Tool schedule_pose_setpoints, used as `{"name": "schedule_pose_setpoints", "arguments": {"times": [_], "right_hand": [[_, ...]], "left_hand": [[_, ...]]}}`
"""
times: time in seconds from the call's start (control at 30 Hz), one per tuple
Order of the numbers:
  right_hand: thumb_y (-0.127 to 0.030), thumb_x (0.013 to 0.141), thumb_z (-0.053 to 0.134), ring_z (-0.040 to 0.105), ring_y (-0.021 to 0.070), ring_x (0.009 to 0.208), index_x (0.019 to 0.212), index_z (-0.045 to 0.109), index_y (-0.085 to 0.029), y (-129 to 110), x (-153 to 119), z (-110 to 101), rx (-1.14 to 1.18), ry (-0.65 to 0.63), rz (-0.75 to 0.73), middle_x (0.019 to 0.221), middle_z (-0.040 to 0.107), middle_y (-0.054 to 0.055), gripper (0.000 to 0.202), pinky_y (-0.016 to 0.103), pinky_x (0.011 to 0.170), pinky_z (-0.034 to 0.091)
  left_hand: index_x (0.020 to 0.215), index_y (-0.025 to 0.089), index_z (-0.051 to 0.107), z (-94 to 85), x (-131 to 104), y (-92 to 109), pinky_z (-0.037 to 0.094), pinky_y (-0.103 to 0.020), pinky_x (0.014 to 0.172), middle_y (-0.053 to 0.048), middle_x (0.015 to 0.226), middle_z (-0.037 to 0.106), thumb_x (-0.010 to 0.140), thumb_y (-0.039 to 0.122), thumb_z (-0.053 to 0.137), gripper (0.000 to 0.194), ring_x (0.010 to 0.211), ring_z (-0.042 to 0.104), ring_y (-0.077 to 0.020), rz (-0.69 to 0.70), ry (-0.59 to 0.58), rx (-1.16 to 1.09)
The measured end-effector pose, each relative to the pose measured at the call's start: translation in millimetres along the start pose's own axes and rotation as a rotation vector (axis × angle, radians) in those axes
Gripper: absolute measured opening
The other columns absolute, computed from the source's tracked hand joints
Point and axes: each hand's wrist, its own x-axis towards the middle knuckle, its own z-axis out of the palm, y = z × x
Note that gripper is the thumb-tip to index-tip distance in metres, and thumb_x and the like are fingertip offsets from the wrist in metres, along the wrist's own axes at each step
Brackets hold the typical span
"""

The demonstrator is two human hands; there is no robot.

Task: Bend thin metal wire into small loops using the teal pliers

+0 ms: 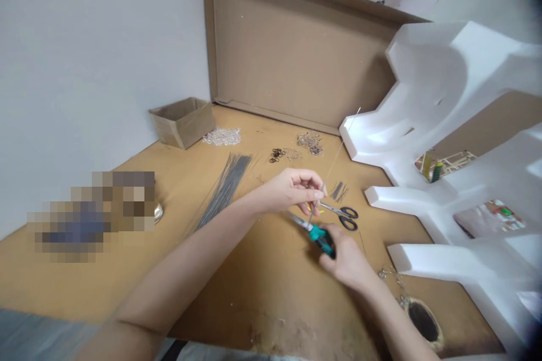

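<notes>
The wooden desk (127,271) carried a scatter of small supplies; a bundle of thin grey wires (224,186) lay fanned at ten o'clock from the hands; an open cardboard box (183,120) stood further off toward eleven o'clock, against the wall, with a heap of clear beads (222,136) just beside it; dark rings (277,154) and a tangle of pale metal bits (310,143) lay at twelve o'clock; a brown board (296,51) leaned upright behind them. White foam packing (444,124) crowded the desk from one to four o'clock, close to the right arm; black-handled scissors (344,215) lay just beside the hands at three o'clock, touching neither.

The left hand (292,189) reached in from seven o'clock, forearm long across the desk, its fingertips pinched together on a thin wire (339,149) that ran up toward one o'clock. The right hand (348,259) came from five o'clock, wrist bent inward, closed around the teal handles of pliers (315,231); the pliers' nose pointed toward ten o'clock and met the wire just under the left fingertips; whether the nose gripped the wire could not be told.
</notes>
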Motion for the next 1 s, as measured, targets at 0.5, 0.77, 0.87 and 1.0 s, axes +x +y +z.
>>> {"name": "schedule_pose_setpoints", "arguments": {"times": [0.5, 0.77, 0.87, 1.0], "right_hand": [[-0.029, 0.075, 0.052, 0.057, 0.0214, 0.088, 0.102, 0.054, -0.016, 14.7, 21.3, -18.6, 0.589, -0.088, 0.054, 0.094, 0.06, 0.007, 0.029, 0.037, 0.083, 0.042], [-0.024, 0.074, 0.05, 0.056, 0.0206, 0.088, 0.099, 0.056, -0.017, 26.0, 16.7, -21.5, 0.607, -0.127, 0.021, 0.094, 0.061, 0.006, 0.026, 0.036, 0.081, 0.044], [-0.023, 0.074, 0.049, 0.056, 0.0199, 0.088, 0.096, 0.055, -0.017, 25.9, 16.0, -21.6, 0.65, -0.165, 0.027, 0.093, 0.061, 0.006, 0.024, 0.035, 0.082, 0.044], [-0.023, 0.073, 0.049, 0.058, 0.0198, 0.085, 0.099, 0.055, -0.016, 24.5, 15.1, -21.4, 0.686, -0.192, 0.061, 0.09, 0.062, 0.006, 0.027, 0.035, 0.08, 0.045]], "left_hand": [[0.084, 0.012, 0.058, -9.3, 13.6, -22.3, 0.049, -0.02, 0.053, 0.001, 0.062, 0.057, 0.074, 0.023, 0.055, 0.015, 0.052, 0.056, -0.0062, -0.174, 0.065, 0.225], [0.084, 0.011, 0.058, 2.2, 16.5, -29.8, 0.048, -0.019, 0.049, 0.003, 0.054, 0.054, 0.071, 0.01, 0.049, 0.016, 0.05, 0.057, -0.008, -0.321, -0.029, 0.238], [0.094, 0.012, 0.06, 5.0, 17.6, -33.3, 0.048, -0.018, 0.049, 0.004, 0.052, 0.054, 0.07, 0.009, 0.049, 0.027, 0.049, 0.056, -0.0076, -0.348, -0.09, 0.256], [0.095, 0.012, 0.062, 7.4, 17.5, -34.4, 0.047, -0.017, 0.048, 0.003, 0.052, 0.055, 0.069, 0.008, 0.047, 0.031, 0.048, 0.055, -0.0069, -0.362, -0.129, 0.279]]}}
